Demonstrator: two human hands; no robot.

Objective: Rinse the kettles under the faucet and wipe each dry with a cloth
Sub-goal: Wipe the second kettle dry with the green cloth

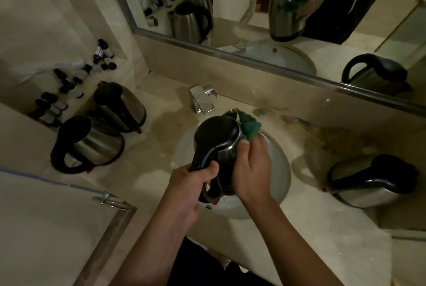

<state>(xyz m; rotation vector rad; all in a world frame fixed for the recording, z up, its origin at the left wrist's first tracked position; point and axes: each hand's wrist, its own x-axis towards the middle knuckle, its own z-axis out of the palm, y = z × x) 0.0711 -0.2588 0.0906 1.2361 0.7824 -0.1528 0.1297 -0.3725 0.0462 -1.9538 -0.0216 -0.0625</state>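
Gripping the black handle, the left hand [192,178] holds a steel kettle [219,145] above the sink basin [280,170], just in front of the faucet [202,99]. The right hand [251,170] presses a green cloth [250,125] against the kettle's right side, fingers wrapped around the body. Two more kettles [96,133] stand on the counter [322,228] to the left, another kettle [371,182] to the right.
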